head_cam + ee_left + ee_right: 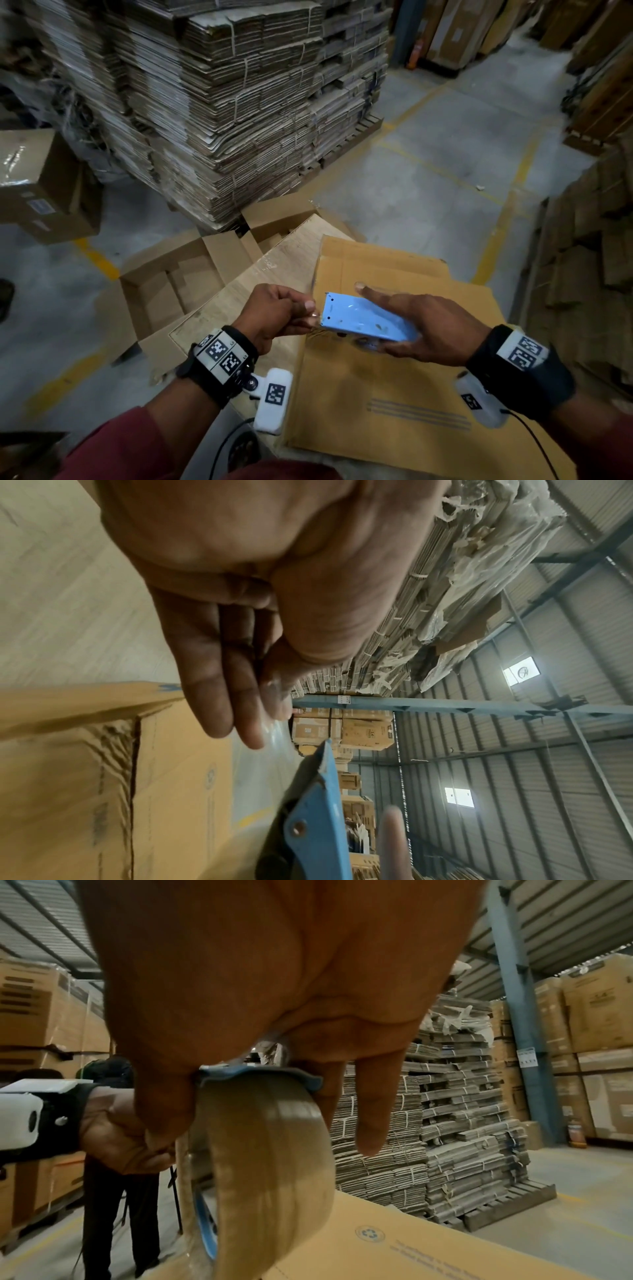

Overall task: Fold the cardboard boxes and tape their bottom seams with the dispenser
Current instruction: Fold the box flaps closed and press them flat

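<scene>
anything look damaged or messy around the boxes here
Yes. The tall pallet stack of flattened grey-brown cardboard is ragged: bent edges and torn plastic wrap. An open brown carton lies tipped on the grey floor. The blue metal tape dispenser looks scuffed.

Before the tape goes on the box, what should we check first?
1. Right hand holds the dispenser: ok.
2. Left hand pinches the tape end: ok.
3. Tape roll has tape left: ok.
4. Box lies under the hands: ok.
5. Bottom seam closed and lined up: cannot tell.
6. Tape touching the box: not ok, still held above it.
</scene>
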Motion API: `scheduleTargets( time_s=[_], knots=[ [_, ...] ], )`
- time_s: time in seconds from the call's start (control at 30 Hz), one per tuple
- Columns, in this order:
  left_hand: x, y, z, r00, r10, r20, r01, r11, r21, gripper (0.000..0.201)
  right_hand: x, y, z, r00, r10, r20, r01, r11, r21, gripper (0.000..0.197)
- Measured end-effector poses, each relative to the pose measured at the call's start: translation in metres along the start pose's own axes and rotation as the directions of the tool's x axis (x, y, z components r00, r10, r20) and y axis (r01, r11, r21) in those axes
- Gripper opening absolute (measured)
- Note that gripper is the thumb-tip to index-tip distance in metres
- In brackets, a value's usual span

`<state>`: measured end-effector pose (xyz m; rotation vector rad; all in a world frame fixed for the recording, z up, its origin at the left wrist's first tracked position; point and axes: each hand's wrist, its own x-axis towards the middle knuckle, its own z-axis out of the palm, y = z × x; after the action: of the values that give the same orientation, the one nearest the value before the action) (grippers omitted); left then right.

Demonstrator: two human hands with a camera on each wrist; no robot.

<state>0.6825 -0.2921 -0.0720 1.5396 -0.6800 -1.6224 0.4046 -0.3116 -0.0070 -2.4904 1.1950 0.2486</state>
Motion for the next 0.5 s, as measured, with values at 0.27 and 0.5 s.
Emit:
scheduleTargets(
  time_s=[0.27, 0.5],
  knots=[
    [0.021, -0.008, -0.061, 0.998, 0.006, -0.058, -0.007, 1.0, -0.016, 0.006, -0.027, 0.04, 0.0, 0.993, 0.033, 0.116, -0.006, 0.975, -0.224, 0.057],
    [0.034, -0.023, -0.038, 0.999, 0.035, -0.028, -0.033, 0.996, 0.078, 0.02, -0.021, 0.067, 0.015, 0.977, 0.118, 0.179, -0.068, 0.963, -0.26, 0.06]
  ],
)
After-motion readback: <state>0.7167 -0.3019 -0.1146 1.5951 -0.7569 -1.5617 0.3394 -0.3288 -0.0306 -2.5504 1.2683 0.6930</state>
